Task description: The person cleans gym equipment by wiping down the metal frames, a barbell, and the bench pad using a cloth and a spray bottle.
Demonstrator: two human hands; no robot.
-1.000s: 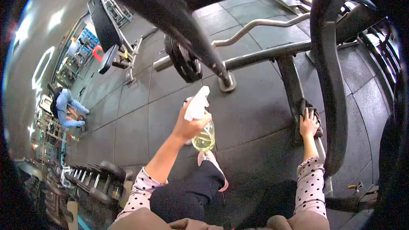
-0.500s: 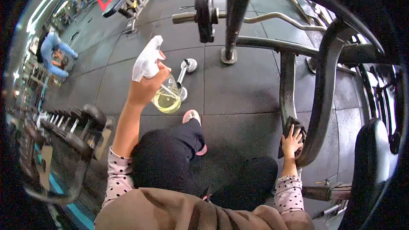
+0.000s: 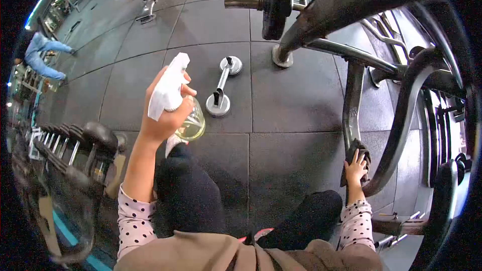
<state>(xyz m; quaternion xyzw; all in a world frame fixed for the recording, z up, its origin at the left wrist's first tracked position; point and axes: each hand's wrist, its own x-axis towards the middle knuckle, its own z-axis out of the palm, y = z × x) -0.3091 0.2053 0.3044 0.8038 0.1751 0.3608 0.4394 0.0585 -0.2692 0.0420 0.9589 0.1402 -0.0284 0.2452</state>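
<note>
Two hands are working well apart: the left hand [image 3: 161, 126] is clamping its grip around a spray bottle's neck [image 3: 168, 90], the right hand [image 3: 356, 172] is spreading its grip over a dark cloth [image 3: 357, 145] against a metal upright [image 3: 353, 105]. A silver double-disc bar [image 3: 223, 79] is now showing clear of the bottle; the cloth is staying put, seemingly keeping attention on that spot

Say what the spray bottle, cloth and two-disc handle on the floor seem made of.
Spray bottle: clear, probably plastic; yellowish liquid shows through. Its trigger head: opaque white, likely moulded plastic. Cloth: dark, matt fabric, judging by its soft folds; fibre unclear. Two-disc handle: silvery sheen suggests metal, though painted plastic is possible.
</note>
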